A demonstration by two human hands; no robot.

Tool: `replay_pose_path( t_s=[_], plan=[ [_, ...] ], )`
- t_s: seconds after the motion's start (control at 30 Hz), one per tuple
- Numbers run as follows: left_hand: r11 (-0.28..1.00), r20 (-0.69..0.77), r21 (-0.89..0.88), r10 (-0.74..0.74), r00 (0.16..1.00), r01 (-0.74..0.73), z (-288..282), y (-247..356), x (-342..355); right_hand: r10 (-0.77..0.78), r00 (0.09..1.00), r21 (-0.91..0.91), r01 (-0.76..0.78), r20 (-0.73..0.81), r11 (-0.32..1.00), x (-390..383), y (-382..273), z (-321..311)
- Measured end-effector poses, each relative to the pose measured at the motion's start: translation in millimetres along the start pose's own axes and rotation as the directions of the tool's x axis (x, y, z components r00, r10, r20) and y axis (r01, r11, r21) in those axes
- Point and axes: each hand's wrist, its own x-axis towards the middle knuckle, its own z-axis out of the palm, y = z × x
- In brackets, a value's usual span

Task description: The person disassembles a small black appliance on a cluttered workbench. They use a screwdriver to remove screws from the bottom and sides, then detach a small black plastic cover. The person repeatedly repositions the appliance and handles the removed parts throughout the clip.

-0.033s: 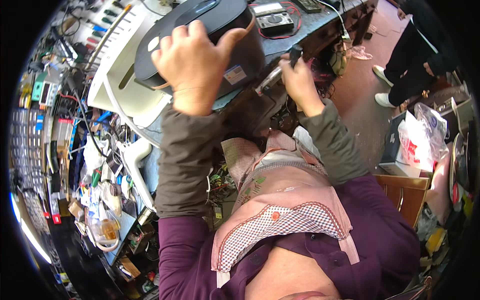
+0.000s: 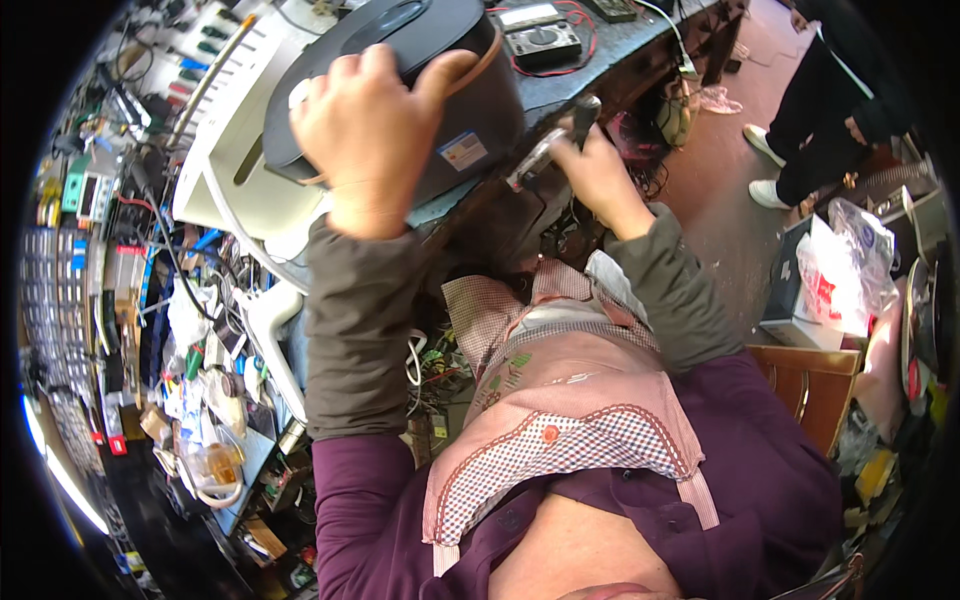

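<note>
- Wearing a pink apron with checked trim (image 2: pixel 560 440), nearest the view.
- Pressing the left hand (image 2: pixel 370 140) on the dark lidded container (image 2: pixel 490 110), spreading thumb from fingers across the lid's near side; resting the container on or against a pale plastic shell (image 2: pixel 235 145) at the bench.
- Wrapping the right hand (image 2: pixel 600 170) around a metal tool with a black handle (image 2: pixel 540 155), gripping it firmly, it seems; pointing it down and leftward beside the bench edge, too blurred to tell about contact.
- Shifting the left hand slightly leftward since the earlier frame, without leaving the container; perhaps owing some drift to head movement; suggesting a steadying hold rather than a release.
- Lowering the tool only a little, so keeping both hands occupied.
- Leaving a multimeter (image 2: pixel 541 40) untouched on the blue bench (image 2: pixel 545 92), beyond the container.
- Standing farther off, in dark clothes: another person (image 2: pixel 835 110).
</note>
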Motion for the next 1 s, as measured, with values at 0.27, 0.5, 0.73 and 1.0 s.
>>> replay_pose_path(
  t_s=[0.27,0.5,0.73,1.0],
  plan=[
    [0.799,0.554,-0.434,-0.127,0.823,0.416,81.6,-181.1,40.3,0.129,0.963,0.109,-0.159,0.237,0.981,-39.9,15.7,-10.7],
    [0.784,0.682,-0.425,-0.050,0.729,0.452,78.9,-170.4,38.5,0.049,0.948,0.631,-0.248,0.315,0.735,-42.4,-14.9,-23.7],
    [0.676,0.744,-0.354,-0.216,0.632,0.647,67.9,-163.6,36.1,0.184,0.942,0.685,-0.331,0.280,0.650,-35.4,-25.5,-32.9],
    [0.611,0.793,-0.332,-0.232,0.564,0.718,62.8,-164.9,40.2,-0.367,0.884,-0.303,0.279,-0.291,0.911,28.4,4.4,-55.0]
  ],
)
